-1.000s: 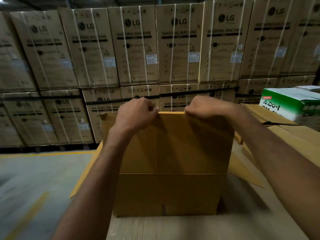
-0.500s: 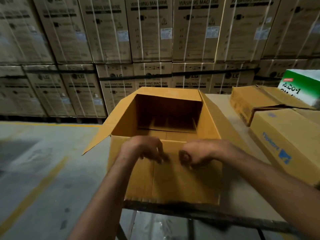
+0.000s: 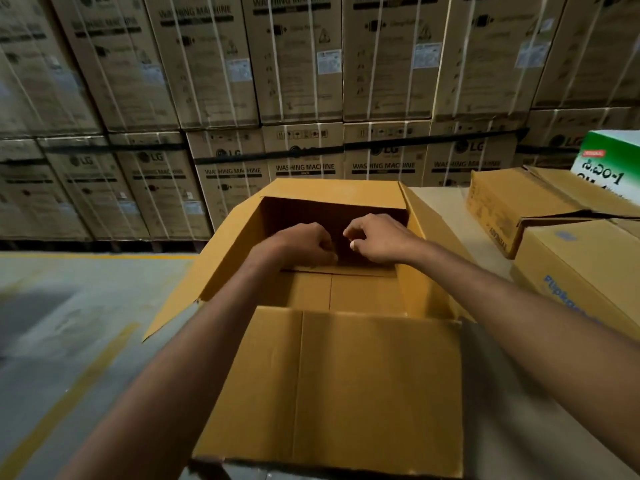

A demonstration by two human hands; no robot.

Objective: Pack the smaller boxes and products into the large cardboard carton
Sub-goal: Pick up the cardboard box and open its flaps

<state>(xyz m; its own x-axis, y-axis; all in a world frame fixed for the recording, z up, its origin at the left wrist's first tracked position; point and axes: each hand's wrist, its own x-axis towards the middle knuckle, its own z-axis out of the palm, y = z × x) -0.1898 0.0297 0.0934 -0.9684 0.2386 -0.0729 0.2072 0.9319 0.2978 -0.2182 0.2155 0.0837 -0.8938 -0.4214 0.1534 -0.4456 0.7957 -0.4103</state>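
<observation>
Carton (image 3: 346, 393), frame centre, is sitting open; left hand (image 3: 301, 245) and right hand (image 3: 379, 240) are reaching inside, fingers (image 3: 354, 236) curled, hold indeterminate, likely seating floor flaps (image 3: 363, 292); next is calling for boxes (image 3: 581, 271) at right.

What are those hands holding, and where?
Cannot be told: left hand and right hand, both curled, are inside the open carton by its floor flaps; any grip is hidden.
</observation>
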